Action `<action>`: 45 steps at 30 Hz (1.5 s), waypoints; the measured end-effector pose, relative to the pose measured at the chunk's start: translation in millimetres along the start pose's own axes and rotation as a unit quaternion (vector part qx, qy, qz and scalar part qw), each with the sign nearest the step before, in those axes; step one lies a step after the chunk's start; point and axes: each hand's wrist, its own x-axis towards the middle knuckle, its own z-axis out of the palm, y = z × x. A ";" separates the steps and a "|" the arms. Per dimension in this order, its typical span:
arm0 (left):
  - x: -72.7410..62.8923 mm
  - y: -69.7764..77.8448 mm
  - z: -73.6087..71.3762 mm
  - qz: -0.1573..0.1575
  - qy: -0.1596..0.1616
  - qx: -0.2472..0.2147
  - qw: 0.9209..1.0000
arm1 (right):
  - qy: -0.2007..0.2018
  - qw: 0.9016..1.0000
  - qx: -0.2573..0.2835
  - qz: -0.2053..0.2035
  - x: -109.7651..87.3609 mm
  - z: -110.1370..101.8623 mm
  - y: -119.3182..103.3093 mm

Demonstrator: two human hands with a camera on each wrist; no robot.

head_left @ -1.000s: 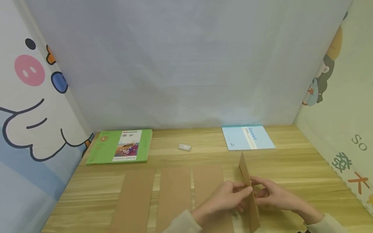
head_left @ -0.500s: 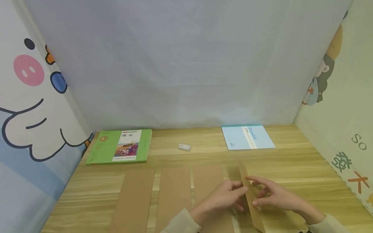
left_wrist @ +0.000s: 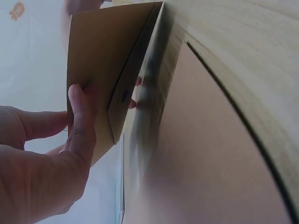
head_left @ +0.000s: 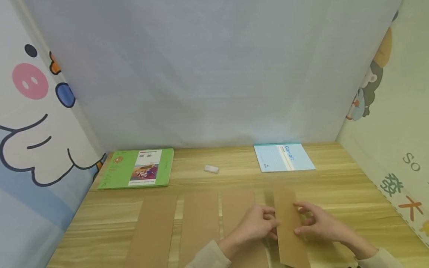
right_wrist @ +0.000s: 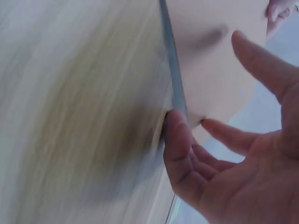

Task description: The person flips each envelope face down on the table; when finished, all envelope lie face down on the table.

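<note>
A brown cardboard piece [head_left: 288, 227] stands tilted at the right front, leaning to the right. My left hand [head_left: 256, 223] pinches its left edge between thumb and fingers. In the left wrist view a darker second layer shows along the board's underside. My right hand [head_left: 320, 223] is at the opposite edge with fingers spread; in the right wrist view the thumb is apart from the face, one fingertip meets the board and another sits by its lower edge. Left of it lie three flat cardboard strips [head_left: 154, 227], the nearest partly under my left forearm.
A green book [head_left: 117, 171] lies at the back left of the wooden table [head_left: 335, 193]. Behind the strips is a small white block like an eraser [head_left: 211, 169]. A light-blue notebook [head_left: 268, 158] lies at the back right. Printed cloth walls enclose the sides.
The cardboard piece has tipped from nearly upright over to the right, its broad face turning upward. My right hand's fingers have moved slightly right with its edge; my left hand stays nearly in place.
</note>
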 end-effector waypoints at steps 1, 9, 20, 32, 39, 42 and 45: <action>0.0 -0.5 0.1 -0.001 0.006 -0.004 1.000 | 0.006 1.000 -0.003 0.008 -0.7 -0.9 0.5; 0.1 -5.3 0.4 -0.002 0.011 -0.042 0.999 | 0.003 1.000 0.021 0.014 -2.5 -6.1 3.8; 0.1 -9.5 0.6 0.012 0.078 0.059 0.995 | 0.012 1.000 -0.003 0.001 3.4 -6.2 8.5; 2.1 -11.6 1.4 0.020 0.119 0.217 0.969 | 0.034 0.998 -0.054 -0.016 7.1 -0.5 9.5; 3.2 -13.3 2.6 -0.016 0.103 0.283 0.953 | 0.055 0.993 -0.107 -0.008 10.3 2.2 7.5; 2.7 -13.5 3.0 -0.024 0.099 0.286 0.953 | 0.060 0.991 -0.121 -0.001 10.9 3.5 6.3; 2.4 -12.4 2.6 -0.024 0.093 0.313 0.945 | 0.071 0.988 -0.138 0.005 11.4 5.7 6.1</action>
